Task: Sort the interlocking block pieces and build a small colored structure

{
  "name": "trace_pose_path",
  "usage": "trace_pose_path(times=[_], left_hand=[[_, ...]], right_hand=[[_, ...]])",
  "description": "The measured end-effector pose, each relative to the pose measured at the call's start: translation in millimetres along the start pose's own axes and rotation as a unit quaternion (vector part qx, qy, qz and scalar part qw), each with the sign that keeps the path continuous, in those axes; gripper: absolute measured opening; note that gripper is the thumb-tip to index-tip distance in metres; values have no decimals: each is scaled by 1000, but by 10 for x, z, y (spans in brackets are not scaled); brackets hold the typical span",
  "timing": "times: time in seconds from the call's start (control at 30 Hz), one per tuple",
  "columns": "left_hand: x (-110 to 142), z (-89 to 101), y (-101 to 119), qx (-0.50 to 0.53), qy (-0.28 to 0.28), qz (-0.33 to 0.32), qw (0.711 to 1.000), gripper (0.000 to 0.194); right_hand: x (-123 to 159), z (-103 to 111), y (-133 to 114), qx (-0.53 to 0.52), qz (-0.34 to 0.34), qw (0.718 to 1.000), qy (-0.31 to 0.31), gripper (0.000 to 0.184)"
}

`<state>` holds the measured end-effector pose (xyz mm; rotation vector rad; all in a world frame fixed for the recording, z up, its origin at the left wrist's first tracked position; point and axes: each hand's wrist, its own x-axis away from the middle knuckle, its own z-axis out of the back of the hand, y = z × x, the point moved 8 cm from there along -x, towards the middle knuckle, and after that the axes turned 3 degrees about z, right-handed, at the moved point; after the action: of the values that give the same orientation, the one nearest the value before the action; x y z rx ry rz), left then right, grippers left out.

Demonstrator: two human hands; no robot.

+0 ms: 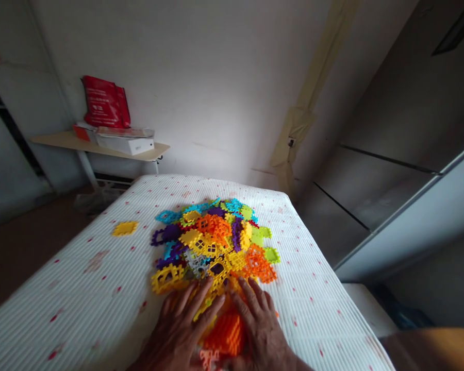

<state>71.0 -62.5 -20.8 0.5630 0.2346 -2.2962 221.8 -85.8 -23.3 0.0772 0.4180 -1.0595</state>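
A heap of plastic interlocking building tiles (209, 242) in yellow, orange, purple, blue, green and grey lies on the white bed cover (317, 288). My left hand (180, 324) rests on the near left part of the heap, fingers spread. On the near right part lies my right hand (261, 319), its fingers stretched forward. Between the two hands sits a bunch of orange tiles (228, 332), blurred and partly covered. One yellow tile (125, 228) lies apart on the left of the bed. The pieces under my palms are hidden.
A small table (62, 139) at the back left bears a red bag (106, 103) and a white box (127, 144). Along the right side stands a dark cabinet (355, 170). The wall (216, 93) is behind the bed, with a socket (291, 141).
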Motion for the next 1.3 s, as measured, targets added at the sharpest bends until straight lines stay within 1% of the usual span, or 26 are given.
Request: trace_pose_path(times=[0.07,0.13,0.27,0.33,0.4,0.47,0.57,0.63,0.7,0.77,0.8,0.87,0.97,1.03,1.1,1.17,1.2,1.27,1.3], left_hand=[[-63,-65,-19,0,-5,15,1000,81],[-138,-110,-13,21,0,27,999,73],[-320,-114,-14,110,47,37,992,51],[-430,-123,-86,153,51,53,985,51],[-555,-119,-225,199,56,87,975,53],[-691,-91,-422,256,67,139,954,51],[-917,-40,-707,365,61,211,905,49],[-1056,39,-868,420,64,243,872,50],[-1156,136,-1023,435,69,271,856,47],[-1206,197,-1160,425,55,293,855,45],[-1212,210,-1222,410,40,301,860,44],[-1183,228,-1354,355,15,316,880,42],[-1081,248,-1574,251,1,329,911,41],[-1000,234,-1740,203,-1,338,919,39],[-909,207,-1946,166,2,356,919,37],[-813,180,-2186,137,14,380,915,38],[-767,162,-2311,128,20,388,913,39],[-679,113,-2564,114,32,396,911,42],[-634,81,-2692,107,39,400,909,45]], right_hand=[[-107,24,14,-5,-20,1000,20,103],[-202,29,20,-15,-20,999,37,96],[-389,10,60,-73,-12,997,38,83],[-501,42,87,-131,-18,990,41,79],[-630,111,129,-206,-38,976,55,73],[-776,197,200,-279,-74,955,74,67],[-1047,323,314,-345,-118,926,100,63],[-1269,398,365,-353,-116,922,113,58],[-1499,442,399,-344,-100,926,120,48],[-1699,457,435,-328,-90,931,134,38],[-1781,458,447,-317,-86,934,143,35],[-1911,448,448,-290,-78,941,157,33],[-2038,403,421,-257,-70,951,154,33],[-2093,382,435,-243,-65,956,152,33],[-2139,376,502,-228,-45,960,157,32],[-2169,376,672,-198,-26,965,169,32],[-2175,368,807,-177,-23,969,172,32],[-2161,321,1194,-128,-51,977,165,32],[-2139,280,1434,-114,-81,978,152,33]])
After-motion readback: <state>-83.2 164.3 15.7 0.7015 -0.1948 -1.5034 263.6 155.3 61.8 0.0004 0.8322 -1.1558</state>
